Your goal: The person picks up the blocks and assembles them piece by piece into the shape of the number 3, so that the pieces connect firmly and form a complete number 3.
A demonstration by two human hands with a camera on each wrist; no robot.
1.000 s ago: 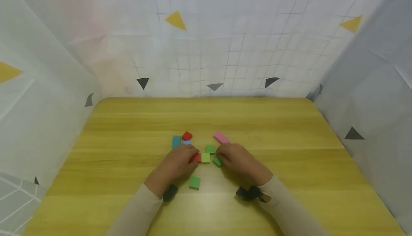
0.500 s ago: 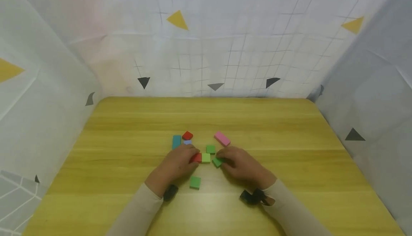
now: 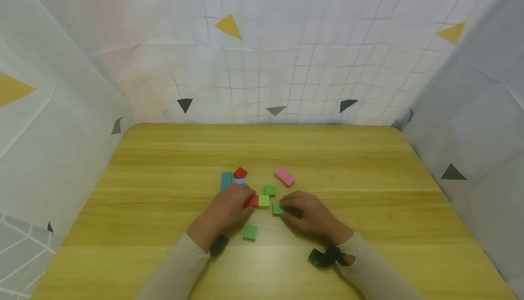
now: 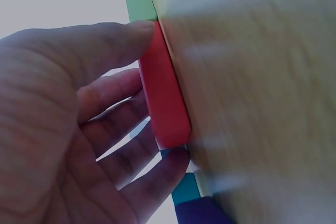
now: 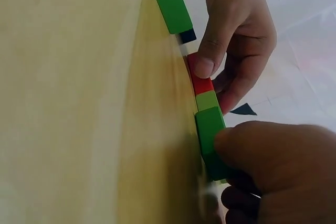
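Observation:
In the head view my left hand (image 3: 227,207) holds a red block (image 3: 254,201), partly covered by the fingers. The left wrist view shows this red block (image 4: 164,87) as a long bar, with the thumb on one side and fingertips behind and at its end. Against its right end sits a light green block (image 3: 264,201). My right hand (image 3: 311,213) pinches a green block (image 3: 278,209) between thumb and fingers, just right of the light green one and slightly nearer me. In the right wrist view the thumb presses on this green block (image 5: 210,135).
Another green block (image 3: 269,190) lies behind the light green one, and a further green block (image 3: 250,232) lies nearer me. At the back are a pink block (image 3: 284,177), a teal block (image 3: 226,181), a small red block (image 3: 240,172) and a pale blue block (image 3: 240,181).
My right hand has drawn slightly toward me and turned the green block from slanted to nearly square with the light green one. The left hand stays on the red block.

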